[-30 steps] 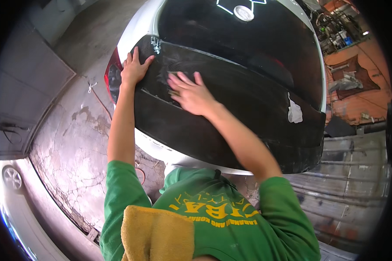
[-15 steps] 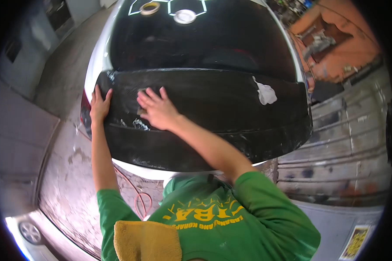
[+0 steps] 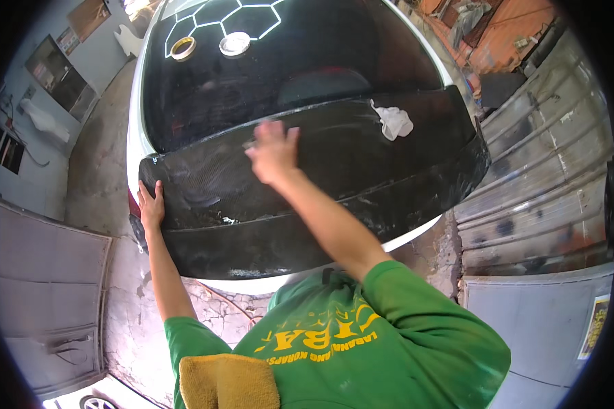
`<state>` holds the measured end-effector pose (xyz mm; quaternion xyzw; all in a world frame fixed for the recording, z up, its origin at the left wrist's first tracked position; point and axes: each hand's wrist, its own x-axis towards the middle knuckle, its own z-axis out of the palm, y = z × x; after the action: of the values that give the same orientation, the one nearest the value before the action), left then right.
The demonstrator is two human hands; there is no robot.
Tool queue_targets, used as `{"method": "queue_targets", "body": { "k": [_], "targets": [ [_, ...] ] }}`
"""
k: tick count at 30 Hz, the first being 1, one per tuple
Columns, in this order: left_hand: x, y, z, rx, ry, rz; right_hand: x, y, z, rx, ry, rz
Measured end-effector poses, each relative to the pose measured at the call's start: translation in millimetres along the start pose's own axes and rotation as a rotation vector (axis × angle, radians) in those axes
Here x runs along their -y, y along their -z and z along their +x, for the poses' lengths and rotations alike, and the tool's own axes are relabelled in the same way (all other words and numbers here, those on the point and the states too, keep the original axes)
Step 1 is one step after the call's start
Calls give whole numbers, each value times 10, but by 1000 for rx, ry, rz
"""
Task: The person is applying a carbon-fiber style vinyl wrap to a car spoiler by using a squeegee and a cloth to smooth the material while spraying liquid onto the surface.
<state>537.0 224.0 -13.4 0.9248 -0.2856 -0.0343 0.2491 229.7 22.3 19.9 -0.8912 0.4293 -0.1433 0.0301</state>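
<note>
My left hand (image 3: pixel 151 203) rests open on the left end of the matte dark trunk panel (image 3: pixel 416 191) of a white car. My right hand (image 3: pixel 273 153), fingers spread and blurred, presses a small greyish pad, mostly hidden beneath it, on the panel just below the rear window (image 3: pixel 286 61). Pale smears mark the panel. A crumpled white cloth (image 3: pixel 396 124) lies to the right of my right hand. Higher up, on the glass, sit a yellowish tape roll (image 3: pixel 183 48) and a white roll (image 3: pixel 234 43) beside a white hexagon pattern. A mustard towel (image 3: pixel 228 385) hangs on my green shirt.
Grey metal gate panels (image 3: pixel 41 279) stand at the left, with a blue-grey wall (image 3: pixel 41 157) behind. Corrugated metal sheets (image 3: pixel 532 191) flank the car's right side, beyond which is cluttered orange equipment (image 3: pixel 498 34). A red hose (image 3: pixel 222 296) runs across the cracked concrete floor below the bumper.
The view has shifted, showing more of the window and left wall. My right hand has swept up and rightward along the panel, away from my left hand, which stays at the left corner.
</note>
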Motion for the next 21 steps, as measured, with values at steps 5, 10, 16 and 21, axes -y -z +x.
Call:
{"method": "queue_targets", "body": {
  "k": [5, 10, 16, 21],
  "targets": [
    [274, 164, -69, 7, 1, 26, 174, 26, -214, 33, 191, 123],
    [31, 42, -79, 5, -28, 3, -1759, 424, -357, -24, -408, -148],
    [186, 68, 26, -17, -14, 25, -52, 86, -560, -81, -77, -40],
    [419, 122, 2, 34, -69, 52, 2, 104, -815, 103, -3, 44]
  ]
}}
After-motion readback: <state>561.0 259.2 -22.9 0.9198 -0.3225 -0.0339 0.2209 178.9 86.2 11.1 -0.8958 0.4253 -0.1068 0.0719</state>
